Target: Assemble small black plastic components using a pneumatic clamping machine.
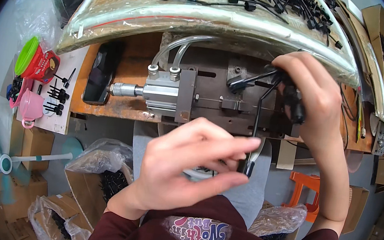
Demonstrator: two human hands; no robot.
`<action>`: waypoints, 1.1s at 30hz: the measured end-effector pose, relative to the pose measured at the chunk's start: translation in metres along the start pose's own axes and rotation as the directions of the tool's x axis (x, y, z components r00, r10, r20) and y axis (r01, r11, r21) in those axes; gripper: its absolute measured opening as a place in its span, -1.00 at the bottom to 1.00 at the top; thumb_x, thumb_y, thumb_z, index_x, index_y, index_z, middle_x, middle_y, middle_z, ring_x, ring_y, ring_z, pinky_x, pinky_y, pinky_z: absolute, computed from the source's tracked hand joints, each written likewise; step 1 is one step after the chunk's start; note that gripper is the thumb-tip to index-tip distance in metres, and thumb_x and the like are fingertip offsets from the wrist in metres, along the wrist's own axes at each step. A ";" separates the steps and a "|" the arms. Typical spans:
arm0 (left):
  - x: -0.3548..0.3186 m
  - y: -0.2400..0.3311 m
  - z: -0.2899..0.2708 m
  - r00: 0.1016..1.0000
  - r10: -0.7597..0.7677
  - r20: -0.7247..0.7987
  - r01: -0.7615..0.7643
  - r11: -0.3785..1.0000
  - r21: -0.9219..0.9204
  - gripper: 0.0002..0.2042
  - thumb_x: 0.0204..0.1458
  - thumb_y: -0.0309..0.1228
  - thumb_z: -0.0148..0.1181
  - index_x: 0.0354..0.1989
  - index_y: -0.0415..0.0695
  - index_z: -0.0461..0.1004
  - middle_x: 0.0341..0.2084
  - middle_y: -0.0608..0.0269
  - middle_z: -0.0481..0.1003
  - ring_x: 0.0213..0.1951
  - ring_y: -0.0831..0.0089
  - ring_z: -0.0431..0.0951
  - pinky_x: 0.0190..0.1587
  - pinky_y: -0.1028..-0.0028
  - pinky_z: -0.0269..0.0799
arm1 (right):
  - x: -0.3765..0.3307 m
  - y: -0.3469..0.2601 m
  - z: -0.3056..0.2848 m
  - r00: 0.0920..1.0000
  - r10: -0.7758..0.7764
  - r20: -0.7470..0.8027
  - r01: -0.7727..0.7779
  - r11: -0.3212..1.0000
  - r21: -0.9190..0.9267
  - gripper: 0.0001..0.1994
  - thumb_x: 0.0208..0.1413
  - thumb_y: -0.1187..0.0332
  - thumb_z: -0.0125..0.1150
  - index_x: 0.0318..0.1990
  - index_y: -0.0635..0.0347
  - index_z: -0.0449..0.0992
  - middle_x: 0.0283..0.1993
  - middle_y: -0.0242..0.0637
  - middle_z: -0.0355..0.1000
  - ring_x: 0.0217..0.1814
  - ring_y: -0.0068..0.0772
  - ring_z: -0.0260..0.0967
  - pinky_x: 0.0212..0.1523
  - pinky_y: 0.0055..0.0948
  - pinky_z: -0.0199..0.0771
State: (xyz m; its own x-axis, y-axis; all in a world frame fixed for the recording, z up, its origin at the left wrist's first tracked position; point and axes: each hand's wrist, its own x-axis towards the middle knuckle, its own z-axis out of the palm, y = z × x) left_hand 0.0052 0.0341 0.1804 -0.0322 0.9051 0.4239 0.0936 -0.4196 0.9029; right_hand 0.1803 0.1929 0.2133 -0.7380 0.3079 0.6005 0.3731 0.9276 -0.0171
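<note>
My right hand (314,95) is closed round a bunch of black plastic rod-shaped parts with thick heads (293,104), above the right end of the metal fixture (206,83). From that bunch a thin, bent black rod (256,123) runs down toward my body. Its thicker lower end lies between the thumb and fingers of my left hand (181,162), which is slightly blurred in front of the fixture. Another black head (238,85) sticks out left of my right hand, over the dark plate. A silver air cylinder (161,96) with two clear hoses forms the fixture's left side.
A raised, plastic-wrapped board (132,20) behind the fixture carries many black rod parts. A phone (103,74) lies left of the cylinder. Pink cup (31,106) and more parts stand farther left. Below are a fan (5,163), lined boxes and an orange stool (303,193).
</note>
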 end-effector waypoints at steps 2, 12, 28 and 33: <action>-0.005 -0.005 -0.004 0.990 0.125 0.061 -0.133 0.979 0.157 -0.57 -0.23 -0.70 0.44 -0.07 -0.31 0.60 -0.26 0.14 0.46 -0.36 0.49 0.59 -0.37 0.62 0.59 | -0.003 0.005 -0.005 0.998 0.031 -0.046 -0.033 0.999 -0.028 -0.69 -0.17 0.68 0.19 -0.18 0.28 0.49 -0.27 -0.14 0.45 -0.24 -0.08 0.47 -0.21 -0.33 0.47; -0.017 -0.058 0.018 0.986 0.106 0.132 -0.167 0.725 0.668 -0.71 -0.18 -0.56 0.42 -0.22 -0.27 0.59 -0.03 0.02 0.55 -0.31 0.29 0.64 -0.26 0.46 0.57 | -0.031 -0.004 -0.006 0.992 0.009 -0.129 -0.008 1.000 0.010 -0.70 -0.24 0.63 0.24 -0.23 0.40 0.52 -0.30 -0.07 0.46 -0.29 -0.12 0.47 -0.26 -0.33 0.49; -0.002 -0.025 0.009 0.990 -0.135 0.043 0.126 0.978 0.167 -0.62 -0.20 -0.57 0.47 -0.12 -0.29 0.60 -0.11 0.05 0.60 -0.32 0.41 0.66 -0.28 0.49 0.59 | -0.053 -0.028 0.003 0.986 -0.157 -0.055 0.141 0.964 -0.224 -0.68 -0.29 0.52 0.26 -0.26 0.47 0.55 -0.29 -0.01 0.48 -0.47 -0.28 0.39 -0.50 -0.43 0.41; -0.008 -0.017 -0.002 0.987 0.111 0.113 -0.128 0.979 0.159 -0.66 -0.29 -0.56 0.53 -0.25 -0.29 0.64 -0.28 0.00 0.62 -0.35 0.36 0.65 -0.33 0.49 0.58 | -0.052 -0.022 0.007 0.980 -0.123 -0.153 0.110 0.990 -0.091 -0.74 -0.17 0.57 0.25 -0.24 0.44 0.56 -0.30 -0.04 0.48 -0.41 -0.29 0.43 -0.43 -0.42 0.45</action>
State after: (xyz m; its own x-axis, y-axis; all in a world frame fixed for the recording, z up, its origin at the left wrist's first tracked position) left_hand 0.0019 0.0342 0.1618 0.0911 0.8549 0.5107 0.2542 -0.5158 0.8182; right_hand 0.2068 0.1584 0.1772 -0.6833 0.1551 0.7135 0.3392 0.9328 0.1220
